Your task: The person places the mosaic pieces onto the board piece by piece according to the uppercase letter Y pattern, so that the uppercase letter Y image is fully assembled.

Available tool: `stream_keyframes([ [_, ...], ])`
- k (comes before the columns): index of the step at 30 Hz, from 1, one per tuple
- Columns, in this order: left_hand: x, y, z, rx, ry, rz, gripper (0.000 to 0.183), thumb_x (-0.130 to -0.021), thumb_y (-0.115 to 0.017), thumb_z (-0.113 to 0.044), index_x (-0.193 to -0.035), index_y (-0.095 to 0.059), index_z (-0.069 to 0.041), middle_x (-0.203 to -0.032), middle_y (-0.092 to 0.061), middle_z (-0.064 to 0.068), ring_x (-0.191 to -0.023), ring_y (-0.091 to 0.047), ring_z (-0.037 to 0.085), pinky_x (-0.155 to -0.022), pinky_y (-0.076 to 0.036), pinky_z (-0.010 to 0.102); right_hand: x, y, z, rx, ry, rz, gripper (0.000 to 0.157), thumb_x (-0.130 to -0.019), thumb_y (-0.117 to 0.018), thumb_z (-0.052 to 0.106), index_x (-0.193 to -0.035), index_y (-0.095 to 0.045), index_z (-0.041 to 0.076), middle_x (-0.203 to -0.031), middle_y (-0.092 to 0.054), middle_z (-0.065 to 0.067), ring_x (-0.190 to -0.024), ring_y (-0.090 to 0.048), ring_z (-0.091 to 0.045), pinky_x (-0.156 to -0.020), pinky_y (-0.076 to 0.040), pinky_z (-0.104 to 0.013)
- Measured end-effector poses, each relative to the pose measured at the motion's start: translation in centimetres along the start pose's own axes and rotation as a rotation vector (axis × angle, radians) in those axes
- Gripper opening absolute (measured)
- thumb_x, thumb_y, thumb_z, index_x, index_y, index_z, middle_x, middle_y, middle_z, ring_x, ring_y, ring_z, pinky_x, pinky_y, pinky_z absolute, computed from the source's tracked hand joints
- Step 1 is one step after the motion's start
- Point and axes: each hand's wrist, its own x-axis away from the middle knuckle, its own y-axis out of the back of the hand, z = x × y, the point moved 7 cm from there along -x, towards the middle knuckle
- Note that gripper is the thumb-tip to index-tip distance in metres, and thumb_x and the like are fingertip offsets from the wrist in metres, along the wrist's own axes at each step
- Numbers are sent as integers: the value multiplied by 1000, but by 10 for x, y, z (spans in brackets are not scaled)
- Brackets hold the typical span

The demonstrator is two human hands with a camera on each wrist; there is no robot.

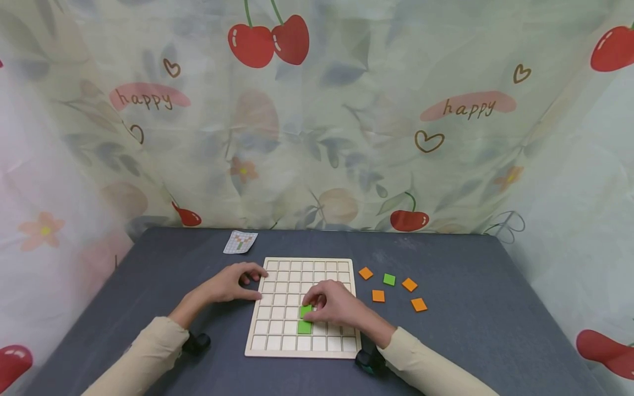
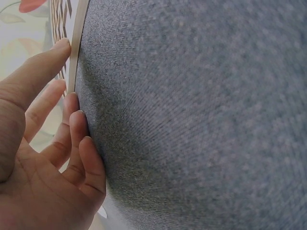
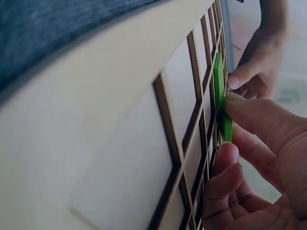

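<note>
A pale wooden grid board (image 1: 269, 312) lies on the dark table. Two green square tiles sit one behind the other in its cells, a nearer tile (image 1: 304, 328) and a farther tile (image 1: 306, 311). Over the farther one, my right hand (image 1: 339, 305) pinches it between thumb and fingertips; in the right wrist view the thumb (image 3: 259, 117) meets the green tile (image 3: 225, 125). My left hand (image 1: 230, 285) rests at the board's left edge, its thumb and forefinger touching the rim (image 2: 75, 57). The other left fingers are loosely bent and hold nothing.
Right of the board lie several orange tiles (image 1: 378, 296) and one green tile (image 1: 389, 279). A small card (image 1: 240, 242) with a coloured grid pattern lies behind the board to the left. A printed curtain (image 1: 317, 137) hangs behind the table.
</note>
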Motion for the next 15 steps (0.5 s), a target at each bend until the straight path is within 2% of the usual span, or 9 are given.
stream_keyframes([
  [15, 0, 0, -1, -1, 2, -1, 45, -89, -82, -22, -127, -66, -5, -107, -59, 5, -93, -55, 24, -85, -46, 45, -1, -1, 1, 22, -5, -8, 18, -84, -86, 13, -99, -78, 8, -90, -69, -1, -71, -61, -7, -67, -50, -26],
])
